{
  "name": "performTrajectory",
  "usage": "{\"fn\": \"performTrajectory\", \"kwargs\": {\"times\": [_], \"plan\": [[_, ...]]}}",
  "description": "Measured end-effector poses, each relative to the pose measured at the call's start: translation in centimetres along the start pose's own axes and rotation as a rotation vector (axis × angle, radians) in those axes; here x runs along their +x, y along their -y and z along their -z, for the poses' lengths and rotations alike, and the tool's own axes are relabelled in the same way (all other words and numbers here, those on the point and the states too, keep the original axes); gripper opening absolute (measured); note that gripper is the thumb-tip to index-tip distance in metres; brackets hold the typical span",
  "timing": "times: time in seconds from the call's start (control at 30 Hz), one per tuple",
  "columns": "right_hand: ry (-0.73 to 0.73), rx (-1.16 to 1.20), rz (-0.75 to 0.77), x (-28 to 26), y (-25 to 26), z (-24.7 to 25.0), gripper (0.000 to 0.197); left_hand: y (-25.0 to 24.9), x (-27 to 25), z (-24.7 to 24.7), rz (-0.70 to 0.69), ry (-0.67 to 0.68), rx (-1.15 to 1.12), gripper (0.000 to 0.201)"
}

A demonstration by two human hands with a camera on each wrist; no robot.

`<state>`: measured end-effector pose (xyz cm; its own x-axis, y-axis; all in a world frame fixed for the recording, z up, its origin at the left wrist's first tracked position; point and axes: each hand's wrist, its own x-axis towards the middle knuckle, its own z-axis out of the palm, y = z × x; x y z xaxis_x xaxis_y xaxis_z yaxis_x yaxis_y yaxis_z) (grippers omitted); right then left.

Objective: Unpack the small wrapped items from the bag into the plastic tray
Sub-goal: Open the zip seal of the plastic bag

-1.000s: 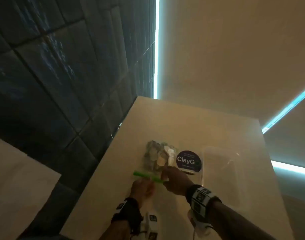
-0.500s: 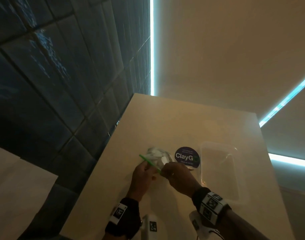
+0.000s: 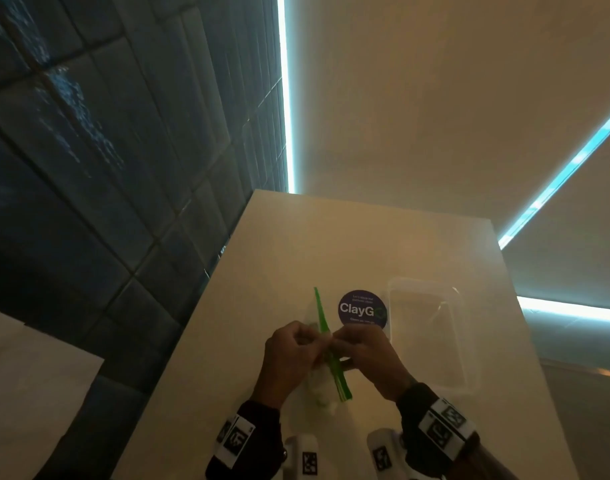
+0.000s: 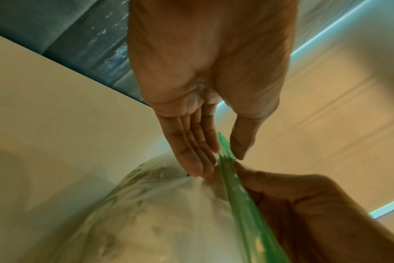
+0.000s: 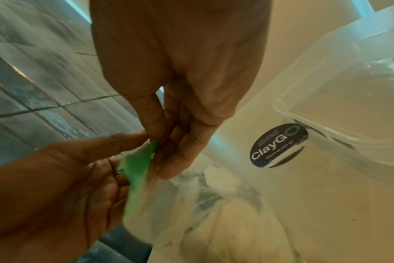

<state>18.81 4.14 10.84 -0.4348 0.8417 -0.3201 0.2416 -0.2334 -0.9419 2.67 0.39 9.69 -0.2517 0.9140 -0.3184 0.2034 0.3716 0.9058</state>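
Note:
A clear zip bag (image 3: 322,389) with a green seal strip (image 3: 327,344) hangs over the near part of the table, holding several small wrapped items (image 5: 214,204). My left hand (image 3: 289,351) pinches the strip from the left between thumb and fingers (image 4: 202,160). From the right, my right hand (image 3: 362,351) pinches the same strip (image 5: 137,170). The two hands meet at the strip's middle. Whether the seal has parted I cannot tell. The clear plastic tray (image 3: 431,334) lies on the table to the right with nothing visible inside.
A round dark "ClayGo" sticker (image 3: 362,308) is stuck on the cream table (image 3: 296,244) between bag and tray. The table's left edge runs along a dark tiled wall (image 3: 106,168). A second pale surface (image 3: 26,393) sits at lower left.
The bag lay flat on the table with both hands at its strip. It is now lifted toward me and turned, so the strip points away, with one hand pinching each side.

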Motion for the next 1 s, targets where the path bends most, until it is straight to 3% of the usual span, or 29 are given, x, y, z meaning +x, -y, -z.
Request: {"fn": "performTrajectory", "kwargs": {"times": [0.1,0.27,0.4,0.57,1.0], "plan": [[0.030,-0.017,-0.042,-0.2,-0.6,0.3,0.016,0.0,-0.2,-0.2,0.054,0.025,0.019,0.026],[0.057,0.037,-0.059,-0.9,-1.0,0.2,0.015,-0.6,-0.6,-0.4,0.041,0.085,0.030,0.006],[0.043,0.162,-0.077,-1.4,-1.3,0.3,0.011,-0.8,-1.0,-0.5,0.008,0.114,0.024,0.009],[0.001,0.372,-0.139,-1.6,-1.7,0.2,0.013,-0.4,-1.3,-1.0,0.072,0.126,-0.061,0.011],[0.082,0.358,-0.146,-1.6,-1.8,0.3,0.013,-0.4,-1.1,-0.5,0.032,0.179,0.049,0.007]]}}
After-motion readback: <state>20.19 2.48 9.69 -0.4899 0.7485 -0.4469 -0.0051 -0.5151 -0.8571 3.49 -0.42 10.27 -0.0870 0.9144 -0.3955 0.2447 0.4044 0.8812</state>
